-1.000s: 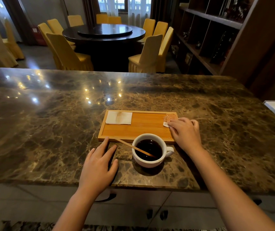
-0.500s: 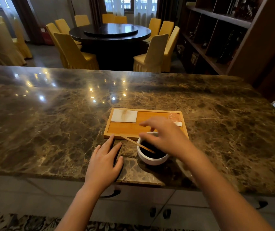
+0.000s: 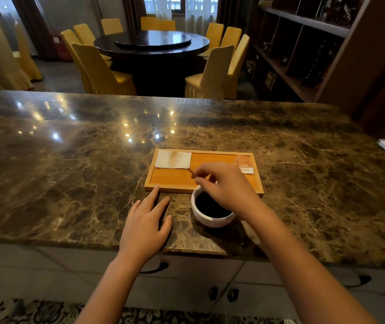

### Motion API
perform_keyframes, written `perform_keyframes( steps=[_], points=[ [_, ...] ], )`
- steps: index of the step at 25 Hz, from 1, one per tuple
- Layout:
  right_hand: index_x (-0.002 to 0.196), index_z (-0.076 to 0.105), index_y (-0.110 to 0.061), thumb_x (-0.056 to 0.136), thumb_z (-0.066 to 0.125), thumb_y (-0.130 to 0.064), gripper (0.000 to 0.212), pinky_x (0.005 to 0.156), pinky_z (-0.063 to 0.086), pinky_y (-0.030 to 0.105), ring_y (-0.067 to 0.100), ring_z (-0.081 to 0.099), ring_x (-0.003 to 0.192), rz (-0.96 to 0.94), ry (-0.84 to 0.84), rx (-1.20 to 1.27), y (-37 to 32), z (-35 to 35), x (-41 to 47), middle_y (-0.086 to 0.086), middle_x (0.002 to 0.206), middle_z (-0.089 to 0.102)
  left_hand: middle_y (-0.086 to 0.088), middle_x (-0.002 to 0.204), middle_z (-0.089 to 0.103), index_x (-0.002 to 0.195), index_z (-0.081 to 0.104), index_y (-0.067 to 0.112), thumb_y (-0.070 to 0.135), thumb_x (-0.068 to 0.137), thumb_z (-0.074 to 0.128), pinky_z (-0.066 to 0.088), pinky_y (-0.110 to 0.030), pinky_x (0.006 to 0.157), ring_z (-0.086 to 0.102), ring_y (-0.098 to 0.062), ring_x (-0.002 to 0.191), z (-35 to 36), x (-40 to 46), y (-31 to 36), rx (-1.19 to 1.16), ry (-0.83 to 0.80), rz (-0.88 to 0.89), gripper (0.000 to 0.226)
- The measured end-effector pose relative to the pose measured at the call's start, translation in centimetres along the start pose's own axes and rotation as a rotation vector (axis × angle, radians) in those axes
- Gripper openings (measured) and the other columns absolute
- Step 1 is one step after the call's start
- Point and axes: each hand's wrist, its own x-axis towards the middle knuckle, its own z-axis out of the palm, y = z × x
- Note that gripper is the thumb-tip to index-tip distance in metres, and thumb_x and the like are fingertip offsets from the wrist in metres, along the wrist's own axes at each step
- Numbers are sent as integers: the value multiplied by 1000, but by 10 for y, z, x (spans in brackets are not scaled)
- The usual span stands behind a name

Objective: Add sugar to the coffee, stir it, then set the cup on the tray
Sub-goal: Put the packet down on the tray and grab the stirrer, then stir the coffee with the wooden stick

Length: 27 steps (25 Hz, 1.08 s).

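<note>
Pinched the wooden stirrer [image 3: 192, 172] between thumb and fingertips of the right hand [image 3: 226, 187], directly over the cup of black coffee [image 3: 210, 213]. Had only the stick's upper end in view, slanting back over the tray [image 3: 175, 181]; could not see its lower end behind the hand.

Kept the left hand [image 3: 146, 222] flat and empty on the marble counter [image 3: 70, 171], fingers spread, the longest fingertip touching the tray's near edge and the cup just to the right of it.

Left the white cup standing on the counter against the tray's near edge, toward its right half, not yet on the wood.

Moved the right hand within the last second: a second ago pressed on the sugar packet [image 3: 243, 164] at the tray's far right corner, half a second later crossing over the cup, now closed on the stirrer, which had been leaning free in the coffee. Left the packet lying in that same corner, and the folded white napkin [image 3: 172, 160] in the tray's far left corner.

Probably finished with the sugar and started on the stirring; could not tell whether the packet was emptied. Still to do: stir, then lift the full cup onto the tray's bare middle.
</note>
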Motion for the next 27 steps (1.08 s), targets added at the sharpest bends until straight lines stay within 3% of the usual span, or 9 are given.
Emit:
perform_keyframes(
  steps=[4,9,15,18,22,24,27],
  points=[
    [85,71,-20,82,67,-12,9,61,40,14,5,58,71,105,84,111,14,-31,-4,-9,79,65,-6,148,29,130,49,20,31,87,54,24,-44,106,35,-23,129,0,-1,0,-6,5,9,45],
    [80,69,-18,79,70,-7,11,73,54,29,15,67,79,158,182,198,32,-56,-28,1,83,72,-7,149,29,130,49,19,31,88,54,22,-42,106,34,-22,130,0,0,-1,-4,5,17,45],
    [76,72,-24,77,69,-4,21,63,55,18,10,69,73,215,79,421,39,-50,-63,-6,80,73,-7,148,29,129,50,18,30,87,55,21,-42,106,36,-22,129,1,0,-2,-10,11,13,44],
    [79,73,-16,79,68,-2,15,66,56,22,14,70,74,229,235,545,37,-26,-68,2,77,74,-7,148,29,129,50,18,31,87,55,20,-41,106,36,-22,129,2,0,-3,-6,7,16,43],
    [85,69,-14,84,63,-3,12,69,54,25,14,66,79,168,410,375,33,-10,-70,-1,84,70,-7,148,30,128,52,18,31,87,56,26,-45,105,38,-24,127,3,1,-3,-6,7,15,43],
    [87,63,-13,86,59,-2,12,66,54,29,18,64,80,118,410,245,32,-15,-73,-1,85,64,-7,147,31,127,52,18,30,86,57,31,-48,102,39,-26,126,2,1,-3,-3,14,11,43],
    [87,56,-15,88,55,-3,12,61,52,26,12,59,76,65,342,94,27,-21,-77,-4,85,58,-7,148,31,127,52,18,30,86,57,29,-47,103,39,-25,126,3,0,-4,-1,15,15,43]
  ],
)
